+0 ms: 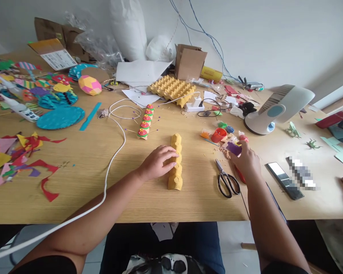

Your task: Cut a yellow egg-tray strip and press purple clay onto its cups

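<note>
On the L we're seeing a decorated strip point(144, 126), prob. our model. Our left hand point(159, 163) is resting, fingers half-spread, on the yellow carton strip point(175, 178) before us, w/o gripping. Past the scissors point(228, 180), our right hand point(248, 160) is bending its fingers at a purple piece point(234, 148); can't tell if it's holding. We're prob. picking materials; next move's calling for a sure pinch.

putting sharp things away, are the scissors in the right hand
No, the scissors lie on the table, apart from the right hand.
</note>
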Demonstrator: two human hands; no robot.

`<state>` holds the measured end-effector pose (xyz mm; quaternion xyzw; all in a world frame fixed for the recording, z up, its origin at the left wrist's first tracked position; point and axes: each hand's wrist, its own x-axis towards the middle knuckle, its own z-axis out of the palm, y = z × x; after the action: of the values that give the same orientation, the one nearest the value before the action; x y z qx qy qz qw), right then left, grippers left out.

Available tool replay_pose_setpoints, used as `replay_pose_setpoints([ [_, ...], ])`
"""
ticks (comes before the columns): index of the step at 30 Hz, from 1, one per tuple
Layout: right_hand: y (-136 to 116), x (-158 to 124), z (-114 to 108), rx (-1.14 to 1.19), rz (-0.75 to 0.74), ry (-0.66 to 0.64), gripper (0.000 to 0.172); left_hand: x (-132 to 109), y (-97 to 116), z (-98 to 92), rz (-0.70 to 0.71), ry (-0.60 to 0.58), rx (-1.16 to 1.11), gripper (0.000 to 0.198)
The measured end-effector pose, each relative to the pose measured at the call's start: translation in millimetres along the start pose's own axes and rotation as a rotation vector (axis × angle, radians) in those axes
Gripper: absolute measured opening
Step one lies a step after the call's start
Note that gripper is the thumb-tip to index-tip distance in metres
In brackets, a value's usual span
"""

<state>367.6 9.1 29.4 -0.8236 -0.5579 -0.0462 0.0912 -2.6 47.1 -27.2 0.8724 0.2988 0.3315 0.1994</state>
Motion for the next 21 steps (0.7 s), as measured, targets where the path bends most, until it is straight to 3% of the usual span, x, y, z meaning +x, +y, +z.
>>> replay_pose_setpoints([
  [5,8,-6,5,0.033,-0.096,0.141,0.045,-1,0,0.5,0.006,0.006,0.0,0.025],
  [12,-5,-12,4,0.006,-0.011,0.081,0.048,-1,2,0.3,-0.009,0.004,-0.003,0.023],
  [16,-5,-16,7,-0.081,-0.142,0.189,0.045,-1,2,0.8,0.005,0.016,0.009,0.023],
  [21,-8,-16,6,-0.093,-0.152,0.163,0.047,-1,2,1.5,0.029,0.037,0.005,0.023],
])
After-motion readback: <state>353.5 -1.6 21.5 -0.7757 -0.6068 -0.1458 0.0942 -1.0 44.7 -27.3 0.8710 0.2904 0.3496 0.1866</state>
